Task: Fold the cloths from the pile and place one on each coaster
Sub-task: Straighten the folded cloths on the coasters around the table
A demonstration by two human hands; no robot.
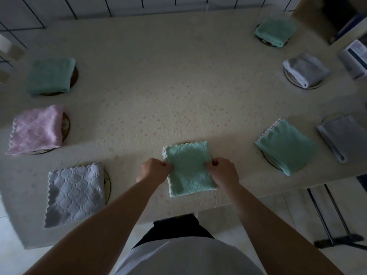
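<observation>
A folded mint-green cloth (pixel 188 169) lies near the table's front edge, over a coaster whose rim barely shows at its far side (pixel 185 143). My left hand (pixel 154 170) pinches the cloth's left edge and my right hand (pixel 224 171) pinches its right edge. Folded cloths rest on the other coasters: green (pixel 49 76), pink (pixel 35 130) and white quilted (pixel 74 193) on the left; green (pixel 275 31), grey (pixel 305 69), green (pixel 286 145) and grey (pixel 343 135) on the right. No loose pile is in view.
The table wears a pale floral tablecloth (pixel 158 86). A white paper roll or package (pixel 355 60) sits at the far right edge. A dark metal stand (pixel 335 219) is on the floor to the right. A tiled wall runs behind the table.
</observation>
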